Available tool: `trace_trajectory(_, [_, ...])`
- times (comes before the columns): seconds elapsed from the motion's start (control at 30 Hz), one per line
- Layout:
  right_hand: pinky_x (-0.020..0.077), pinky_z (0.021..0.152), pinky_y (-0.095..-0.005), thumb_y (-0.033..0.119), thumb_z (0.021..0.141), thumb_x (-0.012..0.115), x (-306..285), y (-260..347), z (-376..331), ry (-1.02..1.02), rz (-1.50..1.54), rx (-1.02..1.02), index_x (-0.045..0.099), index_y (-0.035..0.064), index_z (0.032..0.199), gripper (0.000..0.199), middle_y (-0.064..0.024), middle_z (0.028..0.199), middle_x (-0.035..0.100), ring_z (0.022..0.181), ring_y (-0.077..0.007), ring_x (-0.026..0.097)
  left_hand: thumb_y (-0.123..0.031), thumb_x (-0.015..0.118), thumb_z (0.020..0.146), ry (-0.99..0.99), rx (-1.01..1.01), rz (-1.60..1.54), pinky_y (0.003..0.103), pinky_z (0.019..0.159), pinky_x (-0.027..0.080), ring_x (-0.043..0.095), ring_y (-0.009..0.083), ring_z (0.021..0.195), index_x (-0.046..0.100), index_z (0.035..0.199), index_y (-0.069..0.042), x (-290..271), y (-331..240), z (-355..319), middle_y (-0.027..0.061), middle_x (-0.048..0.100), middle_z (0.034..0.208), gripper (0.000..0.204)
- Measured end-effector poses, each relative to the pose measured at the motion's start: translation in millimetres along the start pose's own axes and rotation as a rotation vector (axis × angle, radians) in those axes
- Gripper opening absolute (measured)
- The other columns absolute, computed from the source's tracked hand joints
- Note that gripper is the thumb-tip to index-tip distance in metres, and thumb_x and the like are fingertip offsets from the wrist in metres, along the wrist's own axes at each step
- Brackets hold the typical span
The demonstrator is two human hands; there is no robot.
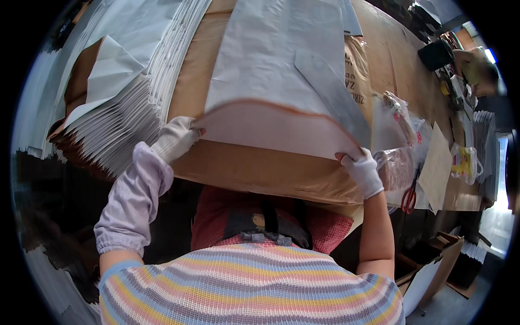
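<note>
A large white paper sack (pixel 260 59) with a brown inner layer lies in front of me, its near edge lifted in a curve. My left hand (pixel 176 138), gloved and with a pale sleeve cover above it, pinches the left end of that edge. At the right end my gloved right hand (pixel 362 170) grips the same edge, thumb toward the middle. A flat grey strip (pixel 330 92), pointed at the near end, rests slantwise on the sack's right side. Brown wrapping paper (pixel 260 173) covers the work surface beneath.
Fanned stacks of white paper sacks (pixel 124 103) stand at the left. On the right lie clear plastic bags (pixel 398 162), red-handled scissors (pixel 409 197), a cream sheet (pixel 435 168) and a yellow-and-clear package (pixel 465 162). Cardboard boxes (pixel 433 271) sit below right.
</note>
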State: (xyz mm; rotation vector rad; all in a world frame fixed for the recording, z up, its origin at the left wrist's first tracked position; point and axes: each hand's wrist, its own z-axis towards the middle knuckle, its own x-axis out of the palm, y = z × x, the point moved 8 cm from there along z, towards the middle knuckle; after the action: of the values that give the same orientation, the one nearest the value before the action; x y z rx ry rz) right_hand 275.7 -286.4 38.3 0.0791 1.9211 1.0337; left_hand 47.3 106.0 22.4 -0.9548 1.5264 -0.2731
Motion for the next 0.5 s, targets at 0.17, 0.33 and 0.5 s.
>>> trace_trajectory(0.17, [0.0506, 0.071, -0.0366, 0.026, 0.09, 0.073, 10.3, -37.1, 27.5, 0.042, -0.01, 0.344, 0.077, 0.0044, 0.1, 0.024, -0.0108, 0.077, 0.071, 0.071, -0.0221, 0.065, -0.034, 0.066, 0.097, -0.274, -0.367, 0.279, 0.047, 0.077, 0.054, 0.072, 0.0336, 0.086, 0.073, 0.102, -0.008, 12.4, 6.4, 4.1, 0.0168, 0.075, 0.093, 0.028])
trace_trajectory(0.33, [0.054, 0.073, -0.0436, 0.025, 0.09, 0.073, 18.1, -19.0, 6.8, -0.358, -0.226, 0.146, 0.074, 0.007, 0.1, 0.02, -0.0157, 0.085, 0.072, 0.079, -0.0324, 0.07, -0.038, 0.065, 0.098, -0.604, -0.284, 0.519, 0.048, 0.078, 0.056, 0.072, 0.0351, 0.085, 0.072, 0.09, -0.009, 28.5, -5.1, -2.1, 0.0121, 0.074, 0.087, 0.031])
trace_trajectory(0.5, [0.0555, 0.073, -0.0475, 0.024, 0.09, 0.073, 23.6, 0.2, 3.1, -0.49, -0.451, 0.035, 0.07, 0.0077, 0.095, 0.017, -0.0159, 0.094, 0.072, 0.085, -0.0381, 0.071, -0.035, 0.064, 0.096, -0.523, -0.329, 0.56, 0.046, 0.081, 0.056, 0.073, 0.0335, 0.088, 0.075, 0.095, -0.01, 25.3, -1.5, 3.0, 0.0112, 0.076, 0.092, 0.027])
